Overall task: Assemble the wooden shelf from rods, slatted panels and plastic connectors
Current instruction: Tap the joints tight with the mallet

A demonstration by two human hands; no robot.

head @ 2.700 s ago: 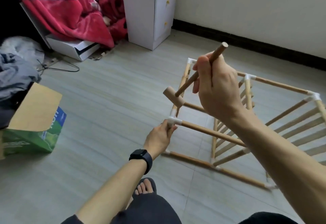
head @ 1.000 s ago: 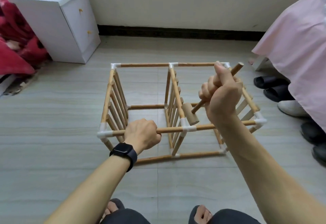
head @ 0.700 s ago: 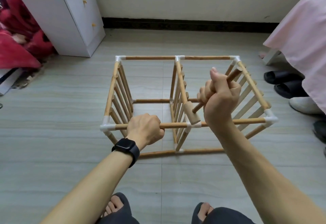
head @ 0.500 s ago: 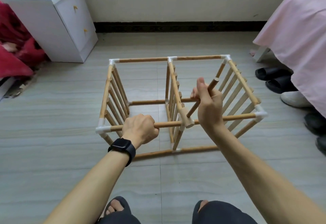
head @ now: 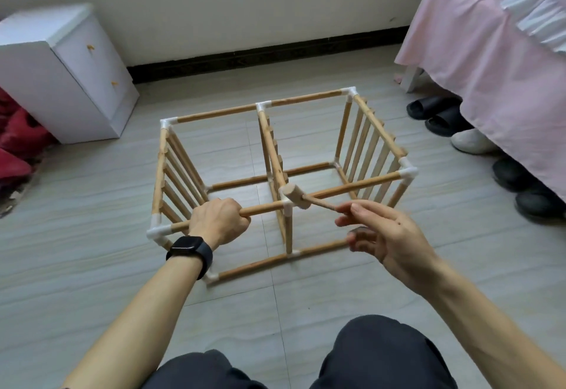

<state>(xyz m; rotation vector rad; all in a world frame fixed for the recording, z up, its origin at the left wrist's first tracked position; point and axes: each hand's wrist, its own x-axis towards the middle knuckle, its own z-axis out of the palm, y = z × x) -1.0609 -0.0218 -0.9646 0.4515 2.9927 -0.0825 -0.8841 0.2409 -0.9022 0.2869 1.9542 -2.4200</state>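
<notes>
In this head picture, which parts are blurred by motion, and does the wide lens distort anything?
Head view: the right hand and the mallet handle it holds are smeared by motion; the left hand gripping the rod is sharp; the wide lens stretches the forearms toward the lower corners; light is soft, shadows faint.

You have a pale grey tiled floor [head: 92, 266] under you. In the middle of it stands the light wooden shelf frame of rods, slatted panels and white plastic connectors [head: 269, 143]. To your left a white two-drawer cabinet [head: 61, 91] stands by the wall, with bunched red fabric [head: 18, 143] beside it. To your right are a white bed leg [head: 410, 79], black slippers [head: 435, 113], a white shoe [head: 471, 140] and dark shoes [head: 526, 192].
</notes>
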